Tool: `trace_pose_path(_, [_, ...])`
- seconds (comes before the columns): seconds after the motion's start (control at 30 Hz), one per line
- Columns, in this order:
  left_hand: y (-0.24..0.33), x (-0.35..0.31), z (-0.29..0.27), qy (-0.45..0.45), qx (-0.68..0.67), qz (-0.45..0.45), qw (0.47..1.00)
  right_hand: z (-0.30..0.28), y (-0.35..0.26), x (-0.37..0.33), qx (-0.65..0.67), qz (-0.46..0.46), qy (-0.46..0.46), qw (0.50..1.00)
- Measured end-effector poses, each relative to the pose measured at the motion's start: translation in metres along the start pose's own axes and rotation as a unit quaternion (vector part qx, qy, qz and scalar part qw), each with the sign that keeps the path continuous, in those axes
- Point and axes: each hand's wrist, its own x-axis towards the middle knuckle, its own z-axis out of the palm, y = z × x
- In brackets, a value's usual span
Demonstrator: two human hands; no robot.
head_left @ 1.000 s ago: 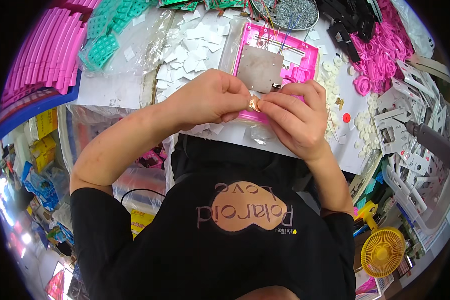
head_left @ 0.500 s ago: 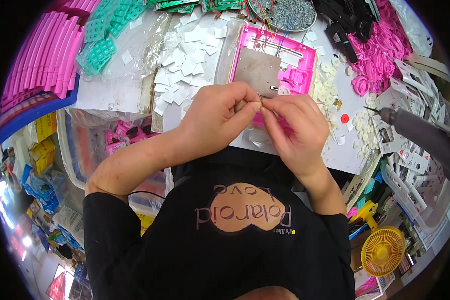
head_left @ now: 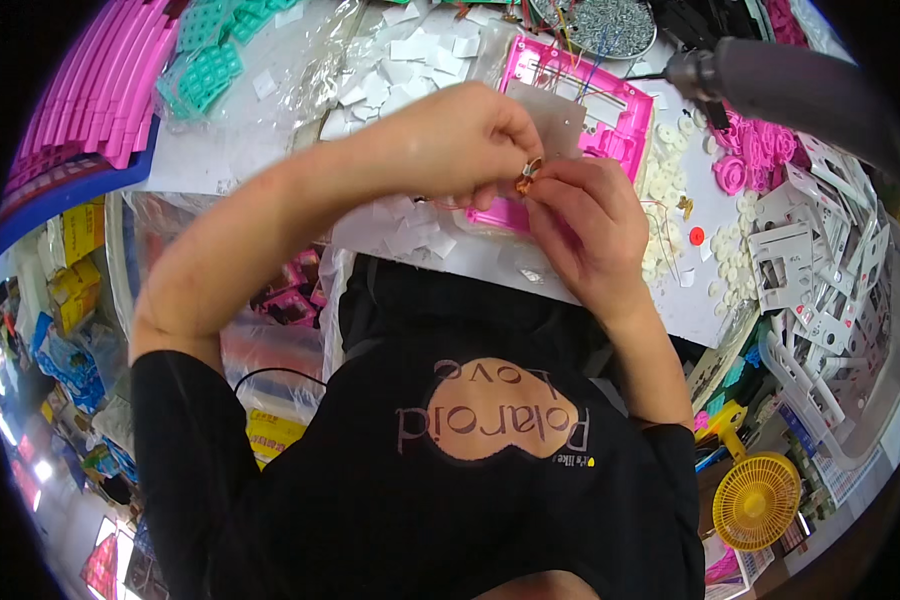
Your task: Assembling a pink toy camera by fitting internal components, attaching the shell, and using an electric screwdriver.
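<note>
Over the near edge of a pink plastic housing [head_left: 638,128], my two hands meet at a small copper-and-silver-coloured metal part [head_left: 528,177]. My right hand [head_left: 592,215] pinches it between thumb and fingers. My left hand [head_left: 470,140] has its fingers curled down at the part's other side, closed, with the fingertips partly hidden. A thin red wire [head_left: 453,207] shows just below the left hand. In the housing lies a flat grey plate [head_left: 560,118], partly covered by my hands, with coloured wires [head_left: 602,62] beyond it.
A dark power screwdriver [head_left: 770,78] hangs at upper right. White paper squares [head_left: 420,60] lie left. White round pieces [head_left: 665,180] and a red disc [head_left: 697,236] lie right. A screw dish [head_left: 610,25] stands behind; pink panels [head_left: 95,90] are stacked far left.
My left hand has lifted and moved away from me, its elbow swinging out to the left. The metal part now shows between my hands. The screwdriver appears higher and further left.
</note>
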Motion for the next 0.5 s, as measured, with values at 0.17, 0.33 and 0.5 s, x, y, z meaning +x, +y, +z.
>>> trace_pose_path(0.17, [0.019,0.010,-0.017,-0.063,0.136,0.032,0.988,-0.004,0.001,0.007,-0.087,-0.048,-0.082,0.992])
trace_pose_path(0.33, [0.008,0.008,-0.011,0.000,0.315,0.221,0.923,-0.003,0.002,0.008,-0.102,-0.062,-0.118,0.986])
trace_pose_path(0.5, [-0.010,0.003,0.004,0.090,0.378,0.301,0.871,0.002,0.006,0.006,-0.129,-0.081,-0.119,0.981])
